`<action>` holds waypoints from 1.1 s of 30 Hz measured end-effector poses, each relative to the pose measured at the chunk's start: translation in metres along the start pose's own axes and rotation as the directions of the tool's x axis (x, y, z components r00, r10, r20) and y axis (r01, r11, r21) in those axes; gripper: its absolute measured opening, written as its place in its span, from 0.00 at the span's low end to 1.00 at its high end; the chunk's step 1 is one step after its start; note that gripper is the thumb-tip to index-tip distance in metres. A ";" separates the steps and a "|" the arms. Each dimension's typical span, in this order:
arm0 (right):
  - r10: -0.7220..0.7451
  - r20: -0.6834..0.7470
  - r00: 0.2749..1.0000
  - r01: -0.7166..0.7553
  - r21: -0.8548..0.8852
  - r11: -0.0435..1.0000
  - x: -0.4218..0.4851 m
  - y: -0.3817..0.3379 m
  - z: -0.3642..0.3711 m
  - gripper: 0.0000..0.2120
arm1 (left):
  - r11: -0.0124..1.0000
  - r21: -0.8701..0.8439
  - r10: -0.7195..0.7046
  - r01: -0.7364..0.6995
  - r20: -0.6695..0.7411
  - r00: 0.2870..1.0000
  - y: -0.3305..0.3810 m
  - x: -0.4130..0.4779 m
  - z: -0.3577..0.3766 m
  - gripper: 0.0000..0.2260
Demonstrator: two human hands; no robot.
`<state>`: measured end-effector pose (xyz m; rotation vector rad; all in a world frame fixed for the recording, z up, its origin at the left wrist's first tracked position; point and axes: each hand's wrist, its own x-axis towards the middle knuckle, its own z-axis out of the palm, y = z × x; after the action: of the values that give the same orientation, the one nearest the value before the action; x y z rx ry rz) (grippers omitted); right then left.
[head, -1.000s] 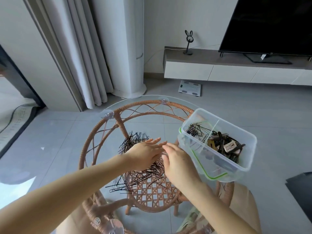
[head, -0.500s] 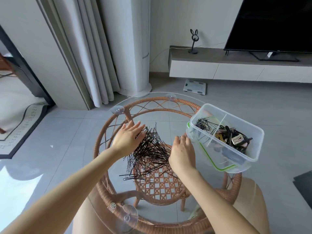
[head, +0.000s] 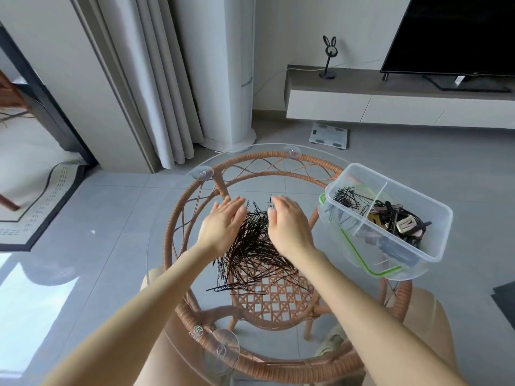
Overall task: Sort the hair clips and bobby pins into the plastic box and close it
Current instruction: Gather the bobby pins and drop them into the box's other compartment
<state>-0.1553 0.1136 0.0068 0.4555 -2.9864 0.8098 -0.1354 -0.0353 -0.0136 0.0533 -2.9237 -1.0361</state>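
Bobby pins (head: pixel 256 246) lie in a loose black heap at the centre of the frame. They are spread over the glass tabletop (head: pixel 301 185) of a round table with a rattan frame (head: pixel 278 157). Both hands reach over the far end of the heap.

The left hand (head: pixel 223 221) stands on its edge at the heap's left side. Its fingers are straight and close together, the palm is turned toward the pins, and there is nothing in its grasp. The right hand (head: pixel 289 224) faces it from the heap's right side, fingers loosely extended with the tips bent slightly down, also holding nothing. The pins lie between the two palms. Whether either hand actually touches them or the glass cannot be told.

The plastic box (head: pixel 437 240) sits at centre right of the frame, on the table's right edge, clear-walled and uncovered. A thin divider splits it in two. The compartment toward the upper left holds a smaller bunch of pins (head: pixel 348 197). The compartment toward the lower right holds the hair clips (head: pixel 401 227), a jumble of black, beige and brown pieces. The lid (head: pixel 354 252), clear with a green seal, lies underneath the box and sticks out on its left and lower sides.

Beyond the table, a white curtain (head: pixel 156 79) hangs in the upper left. A bathroom scale (head: pixel 328 135) lies on the grey floor just above the table. A television (head: pixel 459 32) stands on a low cabinet (head: pixel 362 104) in the upper right, with a rabbit-eared stand (head: pixel 329 57) at the cabinet's left end.
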 end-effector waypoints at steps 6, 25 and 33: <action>-0.015 0.151 0.988 -0.001 0.101 0.995 0.007 0.004 0.021 0.20 | 0.999 -0.003 -0.032 0.033 0.090 0.995 0.013 0.008 0.003 0.19; -0.125 0.211 0.970 0.166 -0.190 0.968 -0.075 0.017 -0.008 0.39 | 0.821 0.558 -0.033 -0.119 0.255 0.966 0.011 -0.090 -0.015 0.47; -0.164 0.073 0.984 0.170 -0.080 0.982 -0.077 0.006 -0.006 0.12 | 0.957 0.287 -0.014 -0.027 0.140 0.990 0.023 -0.075 -0.024 0.25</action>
<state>-0.0836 0.1425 0.0021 0.7315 -2.9755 0.6619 -0.0601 -0.0290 0.0172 -0.0223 -3.1774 -0.6267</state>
